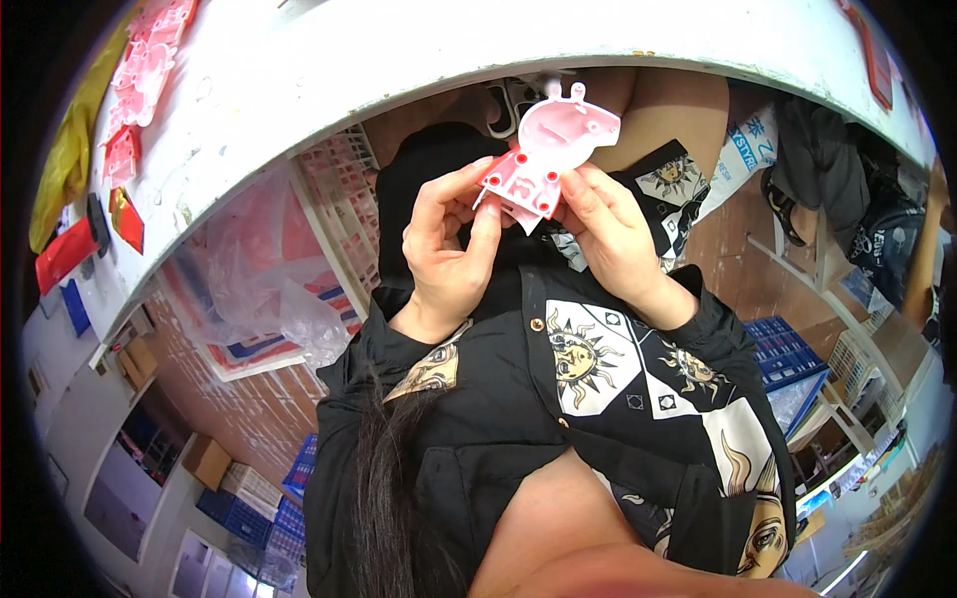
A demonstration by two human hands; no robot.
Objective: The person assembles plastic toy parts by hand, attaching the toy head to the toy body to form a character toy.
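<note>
Covering the torso, a black printed shirt lies nearest, with dark hair hanging over its left side. Beyond it both hands hold one pink part above the lap, just short of the table's near edge. The left hand pinches its lower left side between thumb and fingers; the right hand presses a thumb to the lower right side, its other fingers partly hidden. The part is tilted, its rounded, hollow end toward the table, its squarer, redder end with ringed posts toward the person. Left of the lap, below the table's near edge, are a white tray of pink pieces and a clear bag. To the right are a blue crate and a white sack. On the table, more pink pieces, a yellow bag and a red packet lie along the left edge; a red frame lies by the right one. Near that end, a co-worker's forearm shows.
</note>
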